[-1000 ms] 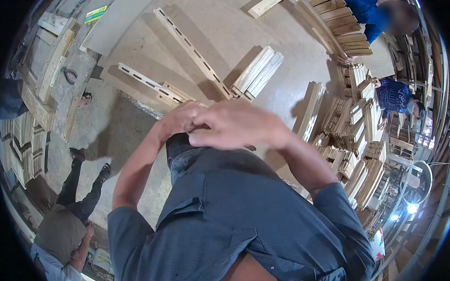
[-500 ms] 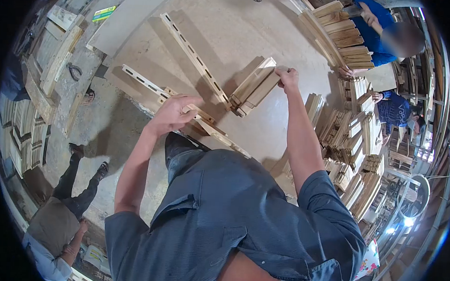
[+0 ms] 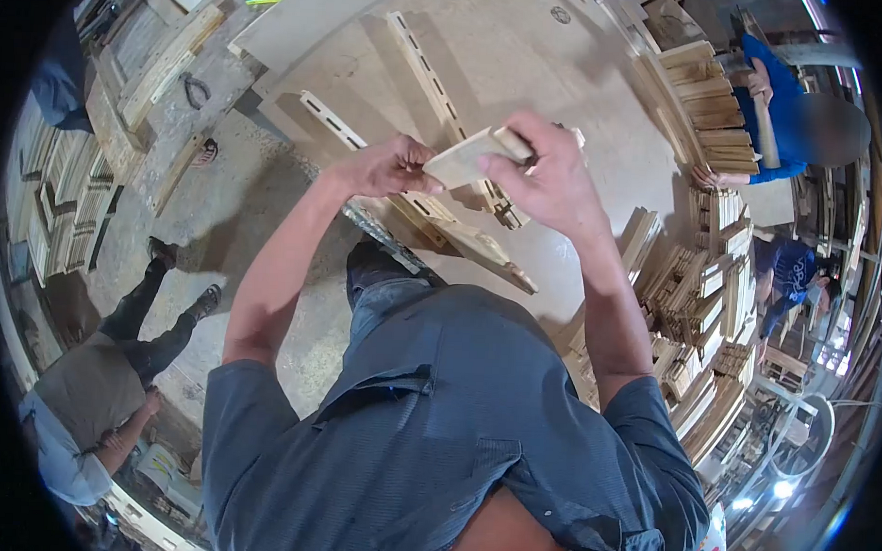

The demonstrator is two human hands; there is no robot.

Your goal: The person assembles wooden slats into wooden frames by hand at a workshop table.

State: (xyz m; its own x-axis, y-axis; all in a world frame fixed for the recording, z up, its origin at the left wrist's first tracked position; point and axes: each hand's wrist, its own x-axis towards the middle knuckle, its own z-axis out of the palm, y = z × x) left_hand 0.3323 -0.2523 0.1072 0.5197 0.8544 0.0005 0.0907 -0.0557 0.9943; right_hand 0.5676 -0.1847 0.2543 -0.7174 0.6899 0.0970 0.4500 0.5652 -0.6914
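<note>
My right hand (image 3: 551,172) is wrapped round a short, pale wooden slat (image 3: 460,160), held above the worktable (image 3: 342,39). At the slat's near-left end, my left hand (image 3: 391,167) has its fingers curled in against the wood. Below and beyond the hands lie two slotted wooden rails: a longer rail (image 3: 424,66) and a nearer rail (image 3: 330,119), partly hidden by my left hand. Another wooden piece (image 3: 476,243) lies along the table's near edge. My right hand covers most of the slats on the table behind it.
Stacks of wooden pieces (image 3: 703,285) stand to the right. A co-worker in blue (image 3: 781,122) handles a row of slats (image 3: 709,100) at the far right. Pliers (image 3: 195,92) lie on a bench at the left. Another person (image 3: 97,380) stands at the lower left.
My right hand has brought a slat up and leftward from the slats on the table. My left hand, spread over the near rail before, has curled at the slat's end. The view has shifted.
</note>
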